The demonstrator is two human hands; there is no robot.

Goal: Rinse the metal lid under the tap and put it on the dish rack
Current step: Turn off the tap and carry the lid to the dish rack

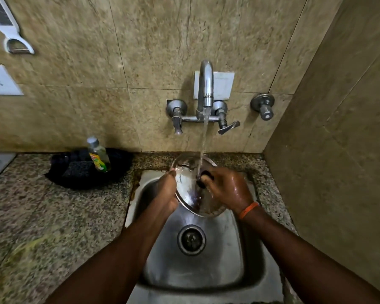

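Both hands (pixel 202 189) grip lid (pixel 188 183) — under tap (pixel 205 88).

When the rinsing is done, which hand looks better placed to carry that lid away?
Probably the right hand: it grips the black knob on the metal lid, a ready handle. The left hand only steadies the rim. No dish rack is in view, so which side it stands on cannot be told.
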